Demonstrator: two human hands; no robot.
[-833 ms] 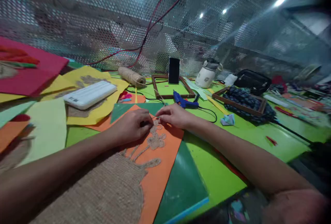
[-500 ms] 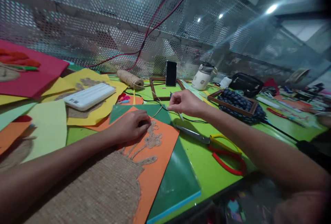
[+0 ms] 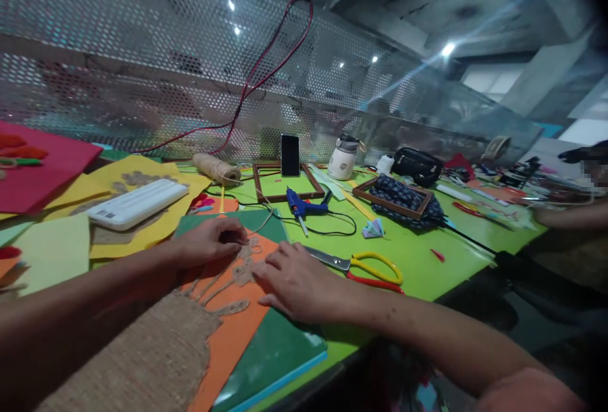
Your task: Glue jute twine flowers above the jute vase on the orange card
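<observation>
An orange paper sheet (image 3: 232,329) lies on a dark green sheet (image 3: 273,355) in front of me, with a twine flower shape (image 3: 244,266) laid on it and a burlap piece (image 3: 142,361) over its near end. My left hand (image 3: 209,244) presses its fingertips on the upper end of the twine, where a thin strand (image 3: 261,222) leads away. My right hand (image 3: 297,282) rests flat, fingers spread, on the orange sheet's right edge beside the flower. It holds nothing.
Scissors with yellow and red handles (image 3: 365,269) lie right of my right hand. A blue glue gun (image 3: 304,204), a twine spool (image 3: 216,169), wooden frames (image 3: 285,184), a phone (image 3: 289,154), a white keyboard (image 3: 137,204) and coloured sheets (image 3: 42,165) fill the green table (image 3: 427,260). Another person's arm (image 3: 570,214) shows at far right.
My right hand came down from above the table, where it pinched the strand, and now lies flat on the orange sheet. My view has swung right. The left hand stays on the twine.
</observation>
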